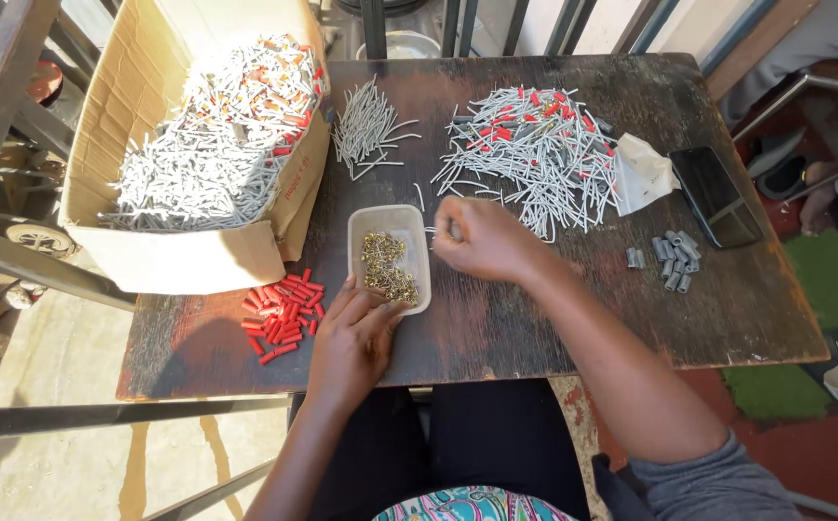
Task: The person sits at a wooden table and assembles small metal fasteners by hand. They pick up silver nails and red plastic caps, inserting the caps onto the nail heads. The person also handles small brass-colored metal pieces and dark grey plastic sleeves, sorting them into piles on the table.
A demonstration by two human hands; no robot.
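My right hand (pixel 482 239) is closed around a thin grey stick, just right of a small white plastic tray (pixel 409 224) that holds small brass-coloured metal pieces (pixel 386 267). My left hand (pixel 356 328) rests at the tray's near edge, fingers reaching toward the metal pieces. A big heap of grey sticks, some red-tipped (pixel 533 152), lies beyond my right hand. A smaller bundle of grey sticks (pixel 366 125) lies beyond the tray.
A cardboard box (pixel 178 260) full of grey and red-tipped sticks stands at the left on the dark wooden table (pixel 631 309). Red caps (pixel 284 315) lie left of my left hand. Short grey sleeves (pixel 672 259), a phone (pixel 715 196) and crumpled white paper (pixel 643 172) are at right.
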